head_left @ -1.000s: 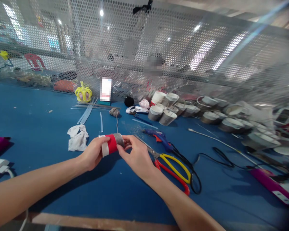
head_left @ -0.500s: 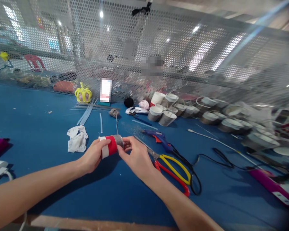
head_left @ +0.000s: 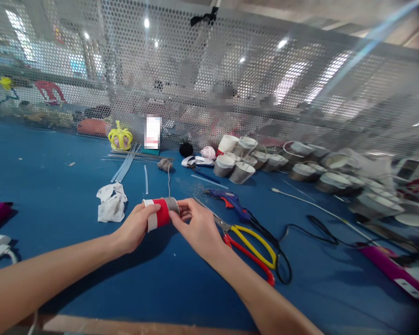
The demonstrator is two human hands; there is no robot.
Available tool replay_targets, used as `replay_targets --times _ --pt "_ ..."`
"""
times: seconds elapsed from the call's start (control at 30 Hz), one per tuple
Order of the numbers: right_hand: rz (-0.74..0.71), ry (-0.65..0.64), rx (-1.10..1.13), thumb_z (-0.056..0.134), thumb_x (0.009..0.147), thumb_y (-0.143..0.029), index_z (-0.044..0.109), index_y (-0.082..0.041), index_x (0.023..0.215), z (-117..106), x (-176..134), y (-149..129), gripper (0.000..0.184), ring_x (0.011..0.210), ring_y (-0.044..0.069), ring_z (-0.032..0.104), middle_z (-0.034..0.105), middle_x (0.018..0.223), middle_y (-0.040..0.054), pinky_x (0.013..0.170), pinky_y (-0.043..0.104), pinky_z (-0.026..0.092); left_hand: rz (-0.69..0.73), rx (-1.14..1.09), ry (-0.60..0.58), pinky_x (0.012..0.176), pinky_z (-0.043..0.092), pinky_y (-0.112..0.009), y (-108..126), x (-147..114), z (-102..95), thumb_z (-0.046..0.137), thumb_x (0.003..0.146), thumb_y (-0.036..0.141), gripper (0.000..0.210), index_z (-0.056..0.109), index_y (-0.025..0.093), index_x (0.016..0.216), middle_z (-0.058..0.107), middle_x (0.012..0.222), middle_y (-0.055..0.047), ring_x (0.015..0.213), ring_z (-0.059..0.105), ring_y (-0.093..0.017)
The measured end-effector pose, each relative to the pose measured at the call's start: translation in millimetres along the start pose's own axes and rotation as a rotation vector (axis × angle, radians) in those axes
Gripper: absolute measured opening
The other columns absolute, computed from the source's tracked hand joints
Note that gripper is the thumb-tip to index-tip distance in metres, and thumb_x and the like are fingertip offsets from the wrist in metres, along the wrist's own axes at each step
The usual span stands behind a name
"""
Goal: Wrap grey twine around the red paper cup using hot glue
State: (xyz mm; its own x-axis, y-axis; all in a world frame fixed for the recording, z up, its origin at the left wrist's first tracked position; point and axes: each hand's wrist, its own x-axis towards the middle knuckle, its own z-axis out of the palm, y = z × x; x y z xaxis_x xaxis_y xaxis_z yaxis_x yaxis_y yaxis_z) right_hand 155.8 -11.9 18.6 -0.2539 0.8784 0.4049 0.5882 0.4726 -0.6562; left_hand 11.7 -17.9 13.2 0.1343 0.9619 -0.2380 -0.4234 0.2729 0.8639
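Note:
A red and white paper cup lies sideways above the table, with grey yarn wound round one end. My left hand is wrapped about its white end, thumb on the red band. At the yarn-covered end, my right hand pinches the cup's edge with thumb and fingers; some fingertips are hidden behind or inside it. From the winding, a strand runs up to a small grey yarn ball. Scissors with yellow and red handles lie beside my right hand, partly covered by it.
A blue glue gun with a black cord lies beyond the scissors. Several grey-wrapped cups stand at the back right. Crumpled white paper and clear glue sticks lie left. A perforated metal screen borders the table's back.
Both hands and the cup stay almost where they were, in the same grip. The view has shifted very slightly.

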Motion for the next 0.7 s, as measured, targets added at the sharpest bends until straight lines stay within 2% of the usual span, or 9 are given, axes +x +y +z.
replay_targets --times 0.2,0.3,0.37,0.47,0.57,0.63,0.7 --pt "0.004 -0.076 -0.069 0.053 0.069 -0.02 0.054 -0.016 0.09 -4 0 -3 0.021 0.07 0.014 0.053 0.058 0.081 0.0052 0.064 0.029 0.046 -0.029 -0.032 0.03 0.053 0.037 -0.019 2 1 -0.5 0.054 0.065 0.022 0.015 0.061 0.01 0.069 0.062 0.057 -0.001 0.052 0.051 -0.01" --pt "0.053 -0.091 0.014 0.053 0.07 -0.022 0.053 -0.016 0.088 -4 1 -4 0.019 0.068 0.014 0.054 0.059 0.079 0.0047 0.062 0.028 0.046 -0.013 -0.006 0.013 0.053 0.038 -0.02 0 2 -2.1 0.053 0.066 0.023 0.017 0.062 0.009 0.071 0.062 0.057 -0.002 0.052 0.052 -0.011" --pt "0.112 -0.086 0.103 0.053 0.071 -0.028 0.051 -0.016 0.087 -6 3 -4 0.02 0.069 0.014 0.055 0.059 0.079 0.0048 0.062 0.027 0.046 0.024 0.054 -0.037 0.056 0.039 -0.021 -2 2 -4.4 0.052 0.068 0.025 0.022 0.063 0.01 0.079 0.063 0.061 -0.002 0.055 0.053 -0.012" --pt "0.232 -0.061 0.204 0.051 0.073 -0.037 0.05 -0.014 0.09 -9 7 -2 0.029 0.078 0.016 0.055 0.059 0.088 0.008 0.065 0.028 0.046 0.15 0.255 -0.197 0.065 0.04 -0.023 -4 1 -9.3 0.049 0.072 0.028 0.027 0.063 0.012 0.09 0.066 0.074 -0.003 0.067 0.055 -0.015" --pt "0.302 -0.165 0.316 0.043 0.077 -0.042 0.05 -0.014 0.094 -11 10 1 0.034 0.073 0.015 0.056 0.058 0.088 0.0081 0.059 0.027 0.046 0.321 0.484 -0.366 0.076 0.039 -0.025 -3 -2 -13.7 0.048 0.075 0.027 0.028 0.062 0.013 0.095 0.064 0.088 -0.004 0.08 0.054 -0.018" --pt "0.291 -0.224 0.359 0.042 0.078 -0.042 0.05 -0.014 0.095 -11 10 2 0.034 0.069 0.014 0.057 0.059 0.084 0.0065 0.059 0.026 0.046 0.375 0.553 -0.408 0.076 0.039 -0.026 -1 -3 -14.9 0.049 0.074 0.027 0.028 0.061 0.012 0.094 0.063 0.088 -0.005 0.08 0.053 -0.018" --pt "0.247 -0.202 0.353 0.045 0.077 -0.04 0.049 -0.015 0.097 -11 9 2 0.033 0.072 0.014 0.057 0.059 0.085 0.0063 0.062 0.027 0.047 0.335 0.509 -0.365 0.071 0.04 -0.025 1 -2 -14.3 0.052 0.072 0.029 0.027 0.062 0.011 0.09 0.063 0.083 -0.005 0.075 0.054 -0.017"
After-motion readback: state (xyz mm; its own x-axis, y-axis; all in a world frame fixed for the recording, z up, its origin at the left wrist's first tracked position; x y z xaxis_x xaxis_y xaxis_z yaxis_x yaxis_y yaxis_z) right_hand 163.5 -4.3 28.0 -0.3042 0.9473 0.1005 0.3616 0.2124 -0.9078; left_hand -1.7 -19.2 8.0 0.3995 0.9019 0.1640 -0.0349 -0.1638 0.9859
